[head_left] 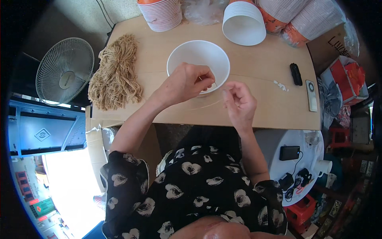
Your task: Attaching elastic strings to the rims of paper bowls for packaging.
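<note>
My left hand (185,81) is over the near rim of a white bowl (178,56), its thumb and fingers pinched together. Something small and pale shows at those fingertips, too small to name. Just right of the bowl, my right hand (240,104) is raised with its fingers curled toward the thumb; what they hold, if anything, cannot be made out. Below the hands, a thin pale strand (205,106) runs near the tabletop toward the right hand. To the left lies a thick bundle of beige string (117,73).
Stacked paper bowls (161,15) and a tipped white tub (244,30) line the table's far side. At the right are white bits (281,85), a black object (295,74) and a remote-like device (311,95). A fan (65,71) stands left; a round white stool (278,167) holds cables.
</note>
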`<state>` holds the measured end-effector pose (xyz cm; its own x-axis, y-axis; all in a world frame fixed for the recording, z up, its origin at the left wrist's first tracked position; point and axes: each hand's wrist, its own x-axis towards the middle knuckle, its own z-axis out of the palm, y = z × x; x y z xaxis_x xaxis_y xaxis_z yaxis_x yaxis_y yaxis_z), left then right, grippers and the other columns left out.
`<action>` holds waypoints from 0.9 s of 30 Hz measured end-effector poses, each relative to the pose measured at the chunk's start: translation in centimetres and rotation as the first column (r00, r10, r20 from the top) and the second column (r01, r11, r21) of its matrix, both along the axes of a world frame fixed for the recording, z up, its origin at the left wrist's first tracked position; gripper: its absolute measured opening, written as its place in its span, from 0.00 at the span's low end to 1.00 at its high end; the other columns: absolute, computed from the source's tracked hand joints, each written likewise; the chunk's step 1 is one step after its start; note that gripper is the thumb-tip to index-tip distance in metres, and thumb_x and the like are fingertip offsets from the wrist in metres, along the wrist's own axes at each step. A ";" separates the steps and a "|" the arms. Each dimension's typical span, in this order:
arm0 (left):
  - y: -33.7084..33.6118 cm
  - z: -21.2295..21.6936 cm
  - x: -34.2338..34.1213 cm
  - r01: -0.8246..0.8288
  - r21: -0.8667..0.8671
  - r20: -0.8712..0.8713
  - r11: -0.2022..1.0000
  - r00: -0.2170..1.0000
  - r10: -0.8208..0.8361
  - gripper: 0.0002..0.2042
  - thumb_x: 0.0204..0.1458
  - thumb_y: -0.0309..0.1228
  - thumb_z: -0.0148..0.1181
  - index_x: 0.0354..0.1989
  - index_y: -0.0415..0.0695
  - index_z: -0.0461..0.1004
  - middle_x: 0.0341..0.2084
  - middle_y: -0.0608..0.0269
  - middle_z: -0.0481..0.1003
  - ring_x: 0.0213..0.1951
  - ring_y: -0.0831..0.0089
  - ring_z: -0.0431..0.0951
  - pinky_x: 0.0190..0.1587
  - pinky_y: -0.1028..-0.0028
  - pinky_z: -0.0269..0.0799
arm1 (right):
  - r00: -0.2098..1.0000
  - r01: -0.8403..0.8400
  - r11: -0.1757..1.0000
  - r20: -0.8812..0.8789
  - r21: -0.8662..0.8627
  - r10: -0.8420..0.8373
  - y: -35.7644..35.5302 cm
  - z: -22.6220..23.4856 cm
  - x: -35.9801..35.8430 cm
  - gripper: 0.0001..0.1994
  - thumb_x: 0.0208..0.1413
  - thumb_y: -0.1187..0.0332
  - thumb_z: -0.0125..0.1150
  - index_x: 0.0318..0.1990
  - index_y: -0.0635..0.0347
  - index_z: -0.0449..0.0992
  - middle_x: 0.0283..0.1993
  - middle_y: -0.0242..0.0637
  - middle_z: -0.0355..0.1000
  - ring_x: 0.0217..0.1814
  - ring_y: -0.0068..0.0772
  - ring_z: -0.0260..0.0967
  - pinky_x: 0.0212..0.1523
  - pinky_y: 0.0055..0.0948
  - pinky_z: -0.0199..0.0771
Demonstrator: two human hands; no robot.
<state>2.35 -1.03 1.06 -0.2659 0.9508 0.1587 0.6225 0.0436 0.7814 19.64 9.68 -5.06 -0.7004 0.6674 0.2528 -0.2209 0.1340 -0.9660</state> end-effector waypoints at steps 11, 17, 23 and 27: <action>1.3 -0.5 0.9 0.086 0.265 -0.038 0.960 0.996 -0.079 0.12 0.53 0.28 0.66 0.46 0.41 0.78 0.46 0.54 0.78 0.43 0.61 0.81 0.46 0.66 0.78 | 0.994 -0.093 0.996 0.047 -0.013 0.094 3.1 -0.1 -0.9 0.04 0.57 0.78 0.65 0.39 0.67 0.80 0.28 0.28 0.73 0.25 0.13 0.65 0.23 0.16 0.62; 1.4 -0.9 -0.1 0.321 0.073 -0.129 0.944 0.942 -0.310 0.27 0.52 0.25 0.62 0.62 0.44 0.65 0.53 0.51 0.74 0.55 0.51 0.72 0.58 0.58 0.69 | 0.958 -0.222 0.937 0.117 -0.270 0.260 4.2 1.9 -0.3 0.04 0.57 0.74 0.66 0.38 0.65 0.80 0.24 0.27 0.70 0.21 0.14 0.61 0.20 0.16 0.55; -0.5 -1.1 -2.3 0.169 0.112 -0.259 0.979 0.956 -0.136 0.26 0.53 0.23 0.62 0.63 0.46 0.68 0.56 0.54 0.73 0.58 0.51 0.71 0.60 0.58 0.69 | 0.923 -0.296 0.902 0.149 -0.314 0.354 7.2 4.8 -1.2 0.07 0.56 0.70 0.68 0.38 0.64 0.80 0.24 0.24 0.68 0.19 0.11 0.54 0.20 0.16 0.49; -1.1 0.0 -2.0 0.078 0.108 -0.342 0.991 0.939 -0.037 0.23 0.53 0.23 0.62 0.59 0.43 0.72 0.55 0.53 0.74 0.58 0.52 0.71 0.58 0.59 0.70 | 0.896 -0.335 0.922 0.238 -0.195 0.375 8.9 7.3 -2.6 0.06 0.58 0.71 0.65 0.40 0.64 0.80 0.26 0.26 0.70 0.19 0.09 0.54 0.20 0.15 0.50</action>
